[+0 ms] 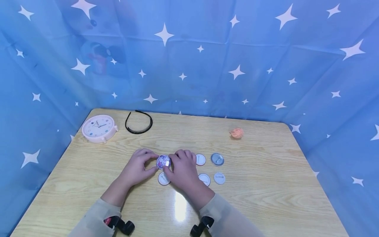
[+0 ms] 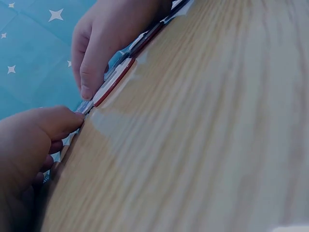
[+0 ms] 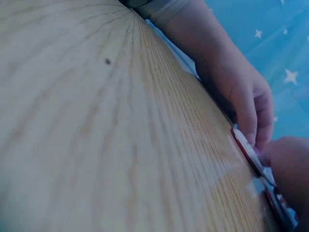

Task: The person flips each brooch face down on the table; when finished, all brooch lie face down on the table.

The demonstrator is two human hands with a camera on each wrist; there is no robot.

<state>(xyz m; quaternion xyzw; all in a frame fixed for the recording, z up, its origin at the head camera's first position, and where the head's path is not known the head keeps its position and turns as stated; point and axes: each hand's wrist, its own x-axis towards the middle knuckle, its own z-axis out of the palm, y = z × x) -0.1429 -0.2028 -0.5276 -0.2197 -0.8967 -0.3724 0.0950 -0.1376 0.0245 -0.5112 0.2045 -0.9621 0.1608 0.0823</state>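
Note:
A round button badge [image 1: 163,162] with a purple printed picture lies face up on the table between both hands. My left hand [image 1: 137,170] pinches its left edge with thumb and index finger. At the right edge, my right hand [image 1: 183,168] grips it the same way, thumb low and index finger high. Just below sits a white-backed badge [image 1: 163,178], partly covered by the right thumb. In the left wrist view, the fingertips of the left hand [image 2: 34,140] meet the badge edge close to the tabletop, near a red-rimmed badge [image 2: 115,83].
Right of my right hand lie more pin-backed badges: a white one [image 1: 200,160], a silver one [image 1: 217,159], and two lower white ones [image 1: 204,179]. Farther back are a pink clock [image 1: 99,128], a black headband [image 1: 138,131] and a peach-coloured scrunched item [image 1: 237,133]. A starry blue curtain [image 1: 189,59] hangs behind.

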